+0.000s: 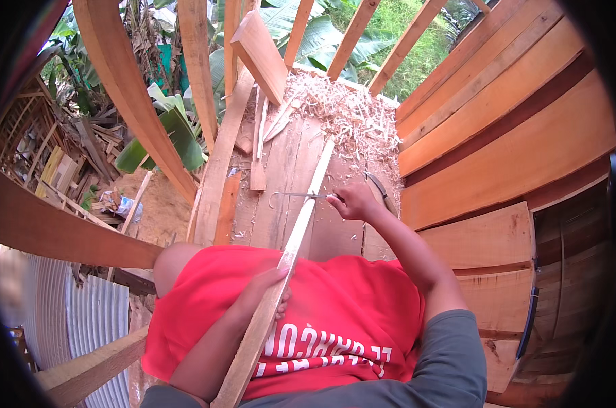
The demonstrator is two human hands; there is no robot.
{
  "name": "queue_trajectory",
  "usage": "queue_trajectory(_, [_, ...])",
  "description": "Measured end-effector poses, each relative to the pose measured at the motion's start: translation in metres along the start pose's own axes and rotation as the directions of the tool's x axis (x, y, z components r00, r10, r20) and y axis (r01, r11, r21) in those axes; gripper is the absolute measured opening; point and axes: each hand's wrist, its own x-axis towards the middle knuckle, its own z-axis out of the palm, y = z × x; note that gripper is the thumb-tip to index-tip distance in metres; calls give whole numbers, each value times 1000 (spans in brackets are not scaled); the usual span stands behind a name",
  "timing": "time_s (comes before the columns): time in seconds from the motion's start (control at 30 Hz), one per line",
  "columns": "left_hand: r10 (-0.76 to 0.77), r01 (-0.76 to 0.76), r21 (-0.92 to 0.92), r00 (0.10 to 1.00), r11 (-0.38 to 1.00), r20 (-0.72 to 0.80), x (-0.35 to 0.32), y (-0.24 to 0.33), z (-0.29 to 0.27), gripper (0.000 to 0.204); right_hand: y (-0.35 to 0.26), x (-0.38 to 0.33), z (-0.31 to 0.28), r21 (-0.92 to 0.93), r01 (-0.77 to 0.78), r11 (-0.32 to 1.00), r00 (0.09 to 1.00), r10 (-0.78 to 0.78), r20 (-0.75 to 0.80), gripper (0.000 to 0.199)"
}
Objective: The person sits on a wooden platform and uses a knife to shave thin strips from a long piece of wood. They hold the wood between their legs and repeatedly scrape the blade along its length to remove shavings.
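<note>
Pale wooden strip [306,216] over red cloth [362,292] and plank floor [267,221], long axis slanting from near left to far right, far tip toward curly shavings [342,109], left hand [268,291] wrapped around its near half, right hand [353,202] clenched on slim hooked tool [294,194] crossing it, hook leftward

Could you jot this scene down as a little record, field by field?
Left grip: closed around a pale wooden strip
Right grip: closed on a thin hooked tool, which crosses the strip
Lap: red cloth
Floor: wooden boards, curled shavings heaped at the far end
Right side: orange-brown planks
Outside: green leaves
</note>
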Motion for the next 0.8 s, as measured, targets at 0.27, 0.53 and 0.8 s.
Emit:
queue_trajectory(0.27, [-1,1,39,1000,999,-4,5,-1,-9,53,-27,10,-7,21,15,1000,1000,-16,26,47])
queue_trajectory(0.53, [33,-32,7,999,999,-41,-3,3,-3,34,-57,5,-13,41,220,975,973,-222,59,42])
queue_trajectory(0.8, [35,-33,37,998,999,-45,-4,4,-4,48,-54,16,-12,-2,142,990,990,-142,-2,47])
